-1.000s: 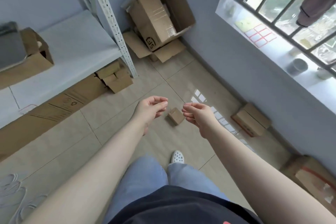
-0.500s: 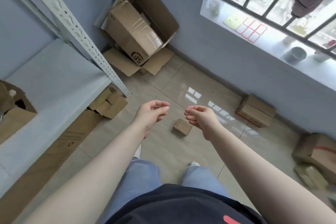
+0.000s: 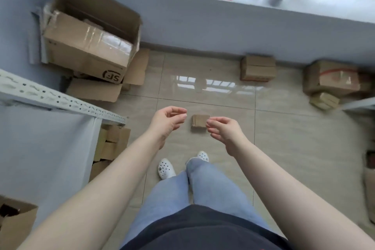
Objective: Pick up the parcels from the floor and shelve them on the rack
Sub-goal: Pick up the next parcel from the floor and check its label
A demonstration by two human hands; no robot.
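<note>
Parcels wait on the tiled floor: a small parcel (image 3: 199, 123) lies ahead of the person's feet, between an empty, loosely curled left hand (image 3: 167, 123) and right hand (image 3: 224, 131). A hasty one-sided grab could knock it skidding across the glossy tiles, away from the rack (image 3: 60, 99).

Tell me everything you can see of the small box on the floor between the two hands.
The small box is plain brown cardboard, closed, roughly rectangular and low. It lies flat on the tiled floor, alone, apart from the other parcels by the wall. In the picture it sits between the left hand and the right hand, whose fingertips overlap its right edge; both hands are open and empty, and seem above it, not touching. No label or tape can be made out.
</note>
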